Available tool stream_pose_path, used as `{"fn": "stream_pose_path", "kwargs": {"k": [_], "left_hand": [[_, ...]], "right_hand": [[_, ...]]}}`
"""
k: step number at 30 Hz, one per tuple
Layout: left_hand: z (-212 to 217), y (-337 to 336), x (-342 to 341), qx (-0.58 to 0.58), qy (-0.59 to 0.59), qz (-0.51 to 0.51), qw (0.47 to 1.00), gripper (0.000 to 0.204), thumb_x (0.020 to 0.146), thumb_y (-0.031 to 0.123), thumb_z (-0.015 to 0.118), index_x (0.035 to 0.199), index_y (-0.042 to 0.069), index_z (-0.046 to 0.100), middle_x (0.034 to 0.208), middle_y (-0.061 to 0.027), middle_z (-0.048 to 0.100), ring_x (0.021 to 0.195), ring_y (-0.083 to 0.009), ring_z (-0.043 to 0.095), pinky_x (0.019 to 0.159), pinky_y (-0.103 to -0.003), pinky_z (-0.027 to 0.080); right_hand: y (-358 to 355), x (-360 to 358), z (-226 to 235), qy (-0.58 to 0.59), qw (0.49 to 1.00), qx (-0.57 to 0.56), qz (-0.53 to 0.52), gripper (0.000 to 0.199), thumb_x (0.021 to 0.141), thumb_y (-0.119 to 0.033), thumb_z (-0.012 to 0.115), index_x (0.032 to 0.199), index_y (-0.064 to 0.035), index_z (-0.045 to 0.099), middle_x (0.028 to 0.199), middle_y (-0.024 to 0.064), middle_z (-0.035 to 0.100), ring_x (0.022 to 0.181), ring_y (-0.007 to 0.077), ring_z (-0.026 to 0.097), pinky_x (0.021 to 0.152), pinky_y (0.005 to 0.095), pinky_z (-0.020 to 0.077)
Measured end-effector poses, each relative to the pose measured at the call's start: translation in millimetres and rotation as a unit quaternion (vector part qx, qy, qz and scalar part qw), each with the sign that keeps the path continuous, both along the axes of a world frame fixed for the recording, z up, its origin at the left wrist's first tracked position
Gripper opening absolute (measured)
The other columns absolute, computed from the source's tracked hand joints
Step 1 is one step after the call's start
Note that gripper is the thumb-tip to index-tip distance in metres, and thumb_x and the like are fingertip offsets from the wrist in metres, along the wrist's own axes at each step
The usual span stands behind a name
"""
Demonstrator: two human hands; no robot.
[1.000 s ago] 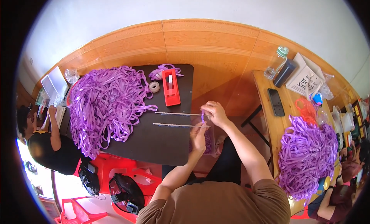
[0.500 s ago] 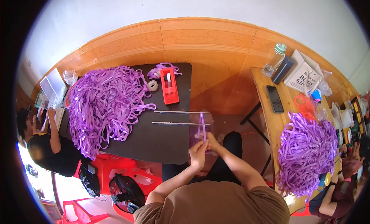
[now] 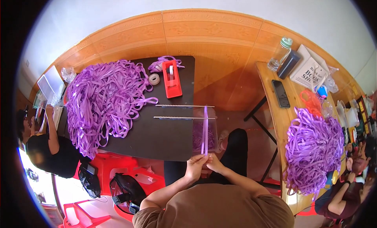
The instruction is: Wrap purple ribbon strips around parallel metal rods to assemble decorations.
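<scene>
A purple ribbon (image 3: pixel 205 134) runs in two strands from my hands up to two thin metal rods (image 3: pixel 184 118) that jut past the right edge of the dark table. It loops at the far rod. My left hand (image 3: pixel 196 166) is closed, pinching the ribbon's near end. Right beside it, my right hand (image 3: pixel 215 163) is closed with its fingertips at the same end. Below the ribbon stands a clear plastic bin (image 3: pixel 215 145) holding more purple ribbon. A large heap of purple ribbon (image 3: pixel 106 98) covers the table's left part.
On the dark table (image 3: pixel 157 139) sit a red tape dispenser (image 3: pixel 172 79) and a tape roll (image 3: pixel 154 79). The wooden table (image 3: pixel 271 122) at right bears a phone (image 3: pixel 280 93), bottles, a paper bag (image 3: pixel 310 69) and another ribbon heap (image 3: pixel 314 153). Red stools stand nearby; people sit at both sides.
Both hands have moved down toward my body, drawing the ribbon out into two long straight strands from the rods. The view has tilted slightly.
</scene>
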State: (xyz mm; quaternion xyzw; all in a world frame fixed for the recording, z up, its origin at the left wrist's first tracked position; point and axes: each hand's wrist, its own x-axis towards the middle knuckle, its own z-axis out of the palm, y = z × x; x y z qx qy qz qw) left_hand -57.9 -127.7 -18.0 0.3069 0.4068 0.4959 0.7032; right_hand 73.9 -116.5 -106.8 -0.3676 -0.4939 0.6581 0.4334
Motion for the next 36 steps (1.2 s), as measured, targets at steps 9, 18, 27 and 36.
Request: {"fn": "stream_pose_path", "kwargs": {"k": [9,18,27,36], "left_hand": [[-2,13,-16,-0.052,-0.006,-0.095,0.994,0.022,0.092,0.008,0.056,0.110,-0.004,0.061,0.098,-0.0134,0.067,0.079,-0.0170,0.066,0.072,-0.027,0.054],[18,24,-33,-0.047,0.001,-0.254,0.966,0.034,0.093,0.016,0.058,0.121,-0.003,0.053,0.103,-0.0116,0.066,0.081,-0.0127,0.063,0.069,-0.025,0.053],[13,28,-45,0.036,0.185,-0.344,0.920,0.026,0.093,0.017,0.057,0.104,-0.006,0.063,0.085,-0.0084,0.068,0.075,-0.0112,0.064,0.067,-0.025,0.051],[20,6,-40,0.207,0.495,-0.201,0.820,0.028,0.081,0.029,0.069,0.085,0.001,0.067,0.071,-0.0124,0.066,0.062,-0.0175,0.065,0.058,-0.029,0.050]], "right_hand": [[-32,4,49,-0.025,0.981,-0.173,0.086,0.006,0.083,0.000,0.056,0.086,0.0028,0.060,0.079,0.0075,0.063,0.070,0.0125,0.060,0.063,0.0247,0.0480],[-38,13,38,-0.031,0.986,-0.121,0.109,0.007,0.082,0.000,0.061,0.089,0.0018,0.063,0.080,0.0050,0.064,0.074,0.0125,0.060,0.066,0.0253,0.0476],[-38,7,53,-0.031,0.988,-0.134,0.072,0.010,0.081,-0.005,0.065,0.087,0.0029,0.067,0.078,0.0035,0.064,0.070,0.0089,0.057,0.065,0.0238,0.0442],[-38,10,44,-0.094,0.983,-0.141,0.068,0.013,0.082,-0.007,0.066,0.088,0.0050,0.067,0.077,0.0065,0.066,0.068,0.0095,0.059,0.060,0.0239,0.0452]]}}
